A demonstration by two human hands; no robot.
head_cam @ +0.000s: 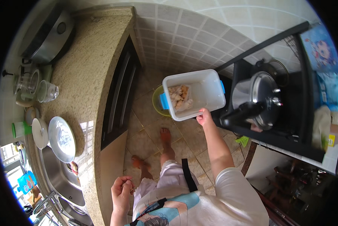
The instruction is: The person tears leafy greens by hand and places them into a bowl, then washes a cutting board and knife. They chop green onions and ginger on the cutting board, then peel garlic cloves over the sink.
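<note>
My right hand grips the near rim of a translucent plastic storage box with blue side latches. Inside the box, towards its left end, lies a clear bag of pale bulbs that look like garlic. My left hand is raised by my body at the lower left, its fingers curled; whether something small is between them cannot be told. Beneath the box's left end, a yellow-green basin is partly hidden.
At left, a granite counter holds glasses, a plate and a rice cooker, beside a steel sink. At right, a black rack carries a steel pressure cooker. A tiled wall stands ahead.
</note>
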